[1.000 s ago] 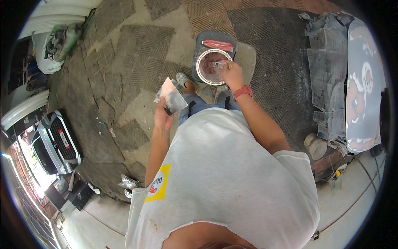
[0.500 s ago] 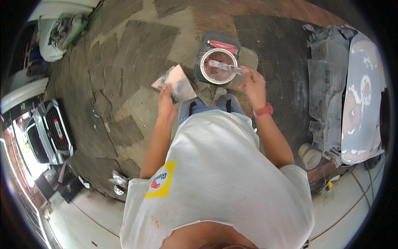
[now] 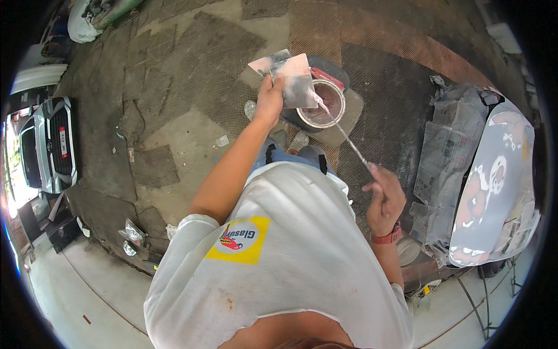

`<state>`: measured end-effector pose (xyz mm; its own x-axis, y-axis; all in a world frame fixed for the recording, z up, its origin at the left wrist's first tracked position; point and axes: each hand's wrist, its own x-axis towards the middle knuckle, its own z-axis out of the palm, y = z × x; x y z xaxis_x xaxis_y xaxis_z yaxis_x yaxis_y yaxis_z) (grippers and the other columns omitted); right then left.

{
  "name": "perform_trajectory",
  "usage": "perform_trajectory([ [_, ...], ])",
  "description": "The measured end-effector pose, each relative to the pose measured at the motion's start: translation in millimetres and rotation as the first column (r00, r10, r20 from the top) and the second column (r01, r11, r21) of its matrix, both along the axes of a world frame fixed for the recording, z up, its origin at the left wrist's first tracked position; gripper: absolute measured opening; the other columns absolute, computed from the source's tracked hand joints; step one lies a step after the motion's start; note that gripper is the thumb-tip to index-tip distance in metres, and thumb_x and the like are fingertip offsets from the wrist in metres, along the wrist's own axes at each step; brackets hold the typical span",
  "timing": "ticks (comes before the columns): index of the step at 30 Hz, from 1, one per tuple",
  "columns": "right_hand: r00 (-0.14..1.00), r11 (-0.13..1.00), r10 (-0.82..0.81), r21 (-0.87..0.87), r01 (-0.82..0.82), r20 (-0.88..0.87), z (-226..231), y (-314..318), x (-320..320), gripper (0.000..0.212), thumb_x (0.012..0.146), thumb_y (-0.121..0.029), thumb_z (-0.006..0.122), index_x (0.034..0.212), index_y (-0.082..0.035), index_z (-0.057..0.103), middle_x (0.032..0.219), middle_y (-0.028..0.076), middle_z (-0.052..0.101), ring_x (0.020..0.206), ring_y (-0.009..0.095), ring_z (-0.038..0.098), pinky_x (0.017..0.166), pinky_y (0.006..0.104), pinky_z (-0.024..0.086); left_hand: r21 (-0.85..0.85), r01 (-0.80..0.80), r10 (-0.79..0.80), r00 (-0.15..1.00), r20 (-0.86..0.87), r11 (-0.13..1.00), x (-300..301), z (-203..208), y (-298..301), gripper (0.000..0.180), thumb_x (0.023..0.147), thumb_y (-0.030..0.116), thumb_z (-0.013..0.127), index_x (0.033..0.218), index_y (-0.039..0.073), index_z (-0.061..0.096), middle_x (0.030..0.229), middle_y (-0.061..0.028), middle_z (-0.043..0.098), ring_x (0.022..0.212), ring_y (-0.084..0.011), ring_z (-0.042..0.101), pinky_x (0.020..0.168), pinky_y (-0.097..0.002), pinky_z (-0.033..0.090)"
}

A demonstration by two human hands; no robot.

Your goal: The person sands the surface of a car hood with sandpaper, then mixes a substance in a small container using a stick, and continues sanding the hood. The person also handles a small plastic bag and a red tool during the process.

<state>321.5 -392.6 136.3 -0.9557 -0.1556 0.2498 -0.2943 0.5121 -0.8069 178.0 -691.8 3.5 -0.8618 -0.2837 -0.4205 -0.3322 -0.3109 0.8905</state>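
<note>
"Gripping a thin tool (image 3: 350, 140), the right hand (image 3: 386, 200) is right of the frame's middle. Is it bendy?"
"Maybe, and light. Hold the end away from the pink goo (image 3: 319, 101); that looks slippery."
"And the left hand (image 3: 269, 100)?"
"It holds two flat plates (image 3: 298, 81), top middle, likely stiff. Pinch their edges. Behind them sits a round tub (image 3: 343, 110)."

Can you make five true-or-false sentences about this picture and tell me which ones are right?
1. The right hand holds a thin stick. True.
2. The left hand is empty. False: the left hand holds flat plates.
3. The red wristband is on the left wrist. False: the red wristband is on the right wrist.
4. The round tub is open at the top. True.
5. The car is bright yellow. False: the car is silver-grey.
</note>
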Motion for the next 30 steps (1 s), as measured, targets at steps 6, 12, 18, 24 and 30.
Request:
perform_trajectory([
  [6, 0.980, 0.948, 0.166, 0.291, -0.127, -0.113, -10, 6, 4, 0.039, 0.083, 0.007, 0.072, 0.118, -0.008, 0.077, 0.118, 0.016, 0.075, 0.080, 0.022, 0.077, 0.064, 0.0311, 0.061, 0.272, 0.009, -0.040, 0.993, 0.111, 0.962, -17, 1, 0, 0.062, 0.109, 0.026, 0.056, 0.156, -0.007, 0.034, 0.152, -0.0190, 0.052, 0.136, -0.0262, 0.054, 0.115, -0.0408, 0.043],
  [12, 0.975, 0.944, 0.147, 0.317, -0.088, -0.165, -14, 16, 5, 0.039, 0.083, 0.007, 0.072, 0.118, -0.007, 0.077, 0.117, 0.017, 0.075, 0.077, 0.022, 0.076, 0.063, 0.0311, 0.061, 0.362, 0.010, -0.056, 0.991, 0.118, 0.932, -16, 27, 8, 0.054, 0.109, 0.024, 0.057, 0.153, -0.003, 0.040, 0.145, -0.0153, 0.057, 0.132, -0.0255, 0.058, 0.112, -0.0427, 0.047],
  [18, 0.984, 0.986, 0.059, 0.166, -0.031, -0.170, -17, 11, 1, 0.037, 0.091, 0.008, 0.064, 0.125, -0.002, 0.072, 0.116, 0.020, 0.073, 0.079, 0.024, 0.077, 0.066, 0.0320, 0.061, 0.211, -0.081, 0.094, 0.994, -0.048, 0.974, -10, 1, 20, 0.038, 0.111, 0.025, 0.052, 0.138, -0.002, 0.052, 0.134, -0.0148, 0.062, 0.122, -0.0219, 0.059, 0.109, -0.0355, 0.044],
  [24, 0.990, 0.989, -0.131, -0.057, 0.133, 0.047, 1, -12, -2, 0.028, 0.107, -0.005, 0.052, 0.127, 0.001, 0.070, 0.113, 0.019, 0.072, 0.074, 0.021, 0.074, 0.065, 0.0308, 0.058, -0.208, 0.063, -0.107, 0.973, -0.207, 0.976, 2, -15, 19, 0.032, 0.113, 0.026, 0.050, 0.130, 0.000, 0.056, 0.125, -0.0095, 0.063, 0.111, -0.0190, 0.058, 0.104, -0.0350, 0.044],
  [30, 0.941, 0.958, -0.284, 0.007, 0.288, 0.186, -21, -27, -36, 0.028, 0.107, -0.011, 0.053, 0.126, 0.002, 0.070, 0.105, 0.018, 0.073, 0.069, 0.018, 0.070, 0.063, 0.0313, 0.055, 0.173, 0.098, -0.056, 0.971, -0.231, 0.980, 10, 8, 28, 0.032, 0.112, 0.026, 0.051, 0.134, 0.003, 0.055, 0.129, -0.0071, 0.063, 0.116, -0.0149, 0.058, 0.105, -0.0322, 0.045],
])
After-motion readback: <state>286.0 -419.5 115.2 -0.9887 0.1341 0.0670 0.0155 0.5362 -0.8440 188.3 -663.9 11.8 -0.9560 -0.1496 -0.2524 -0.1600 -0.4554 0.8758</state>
